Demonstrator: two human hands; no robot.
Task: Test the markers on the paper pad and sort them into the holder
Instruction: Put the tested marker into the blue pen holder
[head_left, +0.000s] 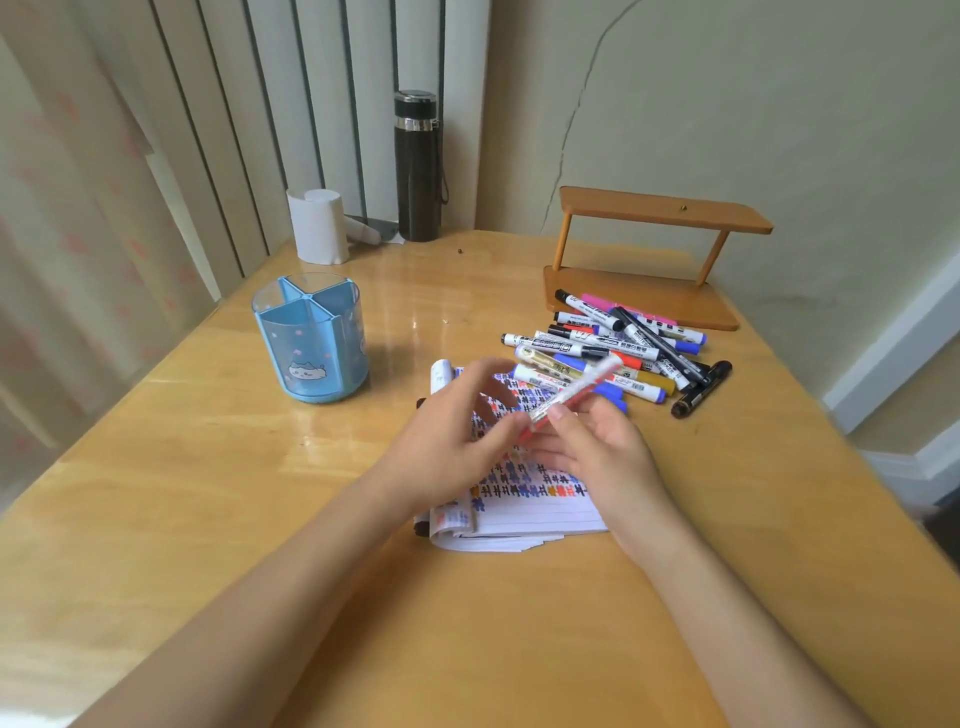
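Observation:
A red and white marker (576, 392) is held tilted above the paper pad (540, 514), which carries rows of coloured test scribbles. My right hand (592, 447) grips the marker's lower end between thumb and fingers. My left hand (457, 436) hovers beside it with fingers spread and blurred, its thumb close to the marker's red end; whether it touches is unclear. A pile of several markers (613, 353) lies just behind the pad to the right. The blue holder (311, 338), divided into compartments that look empty, stands at the left.
A wooden two-tier shelf (654, 260) sits behind the marker pile. A dark flask (418, 166) and a white cylinder (318, 226) stand at the table's back edge. A white capped marker (440, 375) lies at the pad's top left corner.

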